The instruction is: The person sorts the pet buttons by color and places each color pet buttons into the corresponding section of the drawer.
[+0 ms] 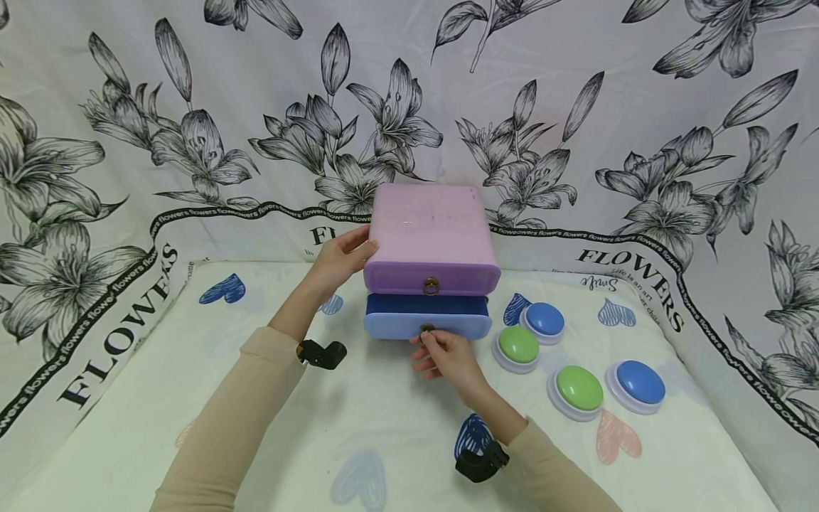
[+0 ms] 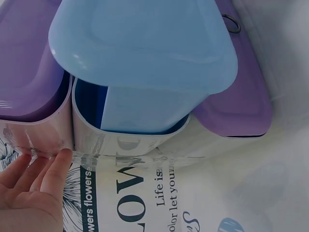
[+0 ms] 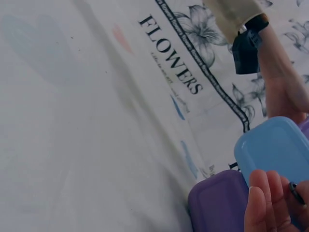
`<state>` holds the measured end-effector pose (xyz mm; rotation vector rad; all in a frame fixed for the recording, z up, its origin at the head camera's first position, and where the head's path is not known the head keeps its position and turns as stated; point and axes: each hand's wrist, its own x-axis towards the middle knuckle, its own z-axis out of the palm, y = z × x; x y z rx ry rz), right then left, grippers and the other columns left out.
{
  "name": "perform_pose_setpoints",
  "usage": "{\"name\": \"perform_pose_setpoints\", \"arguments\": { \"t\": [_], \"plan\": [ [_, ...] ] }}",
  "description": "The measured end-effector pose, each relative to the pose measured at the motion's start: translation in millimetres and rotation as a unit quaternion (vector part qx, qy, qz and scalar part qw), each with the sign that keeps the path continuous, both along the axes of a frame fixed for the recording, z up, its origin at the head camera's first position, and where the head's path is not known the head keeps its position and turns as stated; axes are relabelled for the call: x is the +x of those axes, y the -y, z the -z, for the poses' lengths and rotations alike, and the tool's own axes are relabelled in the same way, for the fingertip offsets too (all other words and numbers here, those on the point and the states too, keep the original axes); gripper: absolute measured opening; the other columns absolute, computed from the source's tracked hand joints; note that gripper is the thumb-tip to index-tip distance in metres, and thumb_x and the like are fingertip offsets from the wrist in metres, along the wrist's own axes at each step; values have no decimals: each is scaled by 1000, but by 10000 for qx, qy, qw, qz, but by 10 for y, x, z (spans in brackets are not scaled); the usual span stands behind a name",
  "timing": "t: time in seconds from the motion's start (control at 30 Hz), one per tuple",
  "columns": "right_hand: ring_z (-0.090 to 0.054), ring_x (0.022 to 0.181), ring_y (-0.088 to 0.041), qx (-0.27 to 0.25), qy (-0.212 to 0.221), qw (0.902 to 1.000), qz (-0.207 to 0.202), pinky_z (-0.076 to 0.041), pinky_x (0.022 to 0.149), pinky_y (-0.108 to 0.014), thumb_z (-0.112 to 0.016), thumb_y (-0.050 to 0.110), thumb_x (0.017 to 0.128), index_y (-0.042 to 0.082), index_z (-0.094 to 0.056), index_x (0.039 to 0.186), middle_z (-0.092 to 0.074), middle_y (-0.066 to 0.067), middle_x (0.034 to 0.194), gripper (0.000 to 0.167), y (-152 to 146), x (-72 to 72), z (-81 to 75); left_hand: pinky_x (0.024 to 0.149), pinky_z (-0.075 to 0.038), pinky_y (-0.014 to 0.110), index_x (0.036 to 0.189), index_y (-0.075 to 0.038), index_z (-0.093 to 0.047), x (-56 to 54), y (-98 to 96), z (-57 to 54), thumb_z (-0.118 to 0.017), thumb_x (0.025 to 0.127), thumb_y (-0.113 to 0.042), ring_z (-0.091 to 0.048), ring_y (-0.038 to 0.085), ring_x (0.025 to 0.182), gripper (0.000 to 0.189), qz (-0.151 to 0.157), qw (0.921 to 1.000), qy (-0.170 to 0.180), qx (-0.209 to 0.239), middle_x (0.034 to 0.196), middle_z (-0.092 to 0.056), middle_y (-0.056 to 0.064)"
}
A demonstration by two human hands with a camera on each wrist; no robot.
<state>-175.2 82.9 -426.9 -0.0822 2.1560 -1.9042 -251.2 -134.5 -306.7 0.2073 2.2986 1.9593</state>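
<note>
A small chest of drawers (image 1: 431, 220) with a pink top stands at the back middle. Its upper purple drawer (image 1: 397, 279) is closed. Below, the blue drawer (image 1: 390, 326) is pulled partway out, showing a dark blue inside. My right hand (image 1: 453, 361) pinches that drawer's ring handle (image 3: 294, 192) between thumb and index finger, the other fingers loose. With fingers extended, my left hand (image 1: 340, 262) touches the chest's left side; the left wrist view shows the fingertips (image 2: 62, 162) against the pink side wall. Another purple drawer (image 2: 241, 106) shows beneath the blue one there.
Right of the chest lie round push lights or buttons on white bases, two green (image 1: 579, 387) and two blue (image 1: 635, 381). A heart-print cloth (image 1: 256, 398) covers the table. Behind hangs a flower-print cloth (image 1: 531, 43). Each wrist wears a black camera (image 1: 483, 462).
</note>
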Motion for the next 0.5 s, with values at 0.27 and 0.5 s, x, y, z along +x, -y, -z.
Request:
{"name": "perform_pose_setpoints", "arguments": {
  "t": [0.27, 0.5],
  "plan": [
    [-68, 69, -20, 132, -37, 9998, -134, -58, 60, -33, -51, 42, 93, 8, -66, 105, -68, -7, 83, 40, -33, 62, 25, 99, -45, 35, 143, -16, -36, -146, 49, 173, -60, 90, -30, -44, 19, 127, 59, -23, 10000, -42, 54, 146, -37, 3],
    [-68, 68, -20, 132, -48, 9997, -190, -58, 59, -33, -51, 43, 92, 7, -66, 105, -68, -6, 81, 41, -59, 117, 23, 99, -45, 35, 142, -18, -36, -203, 65, 249, -60, 89, -34, -44, 17, 127, 60, -28, 9999, -151, 38, 145, -37, 2]
  ]
}}
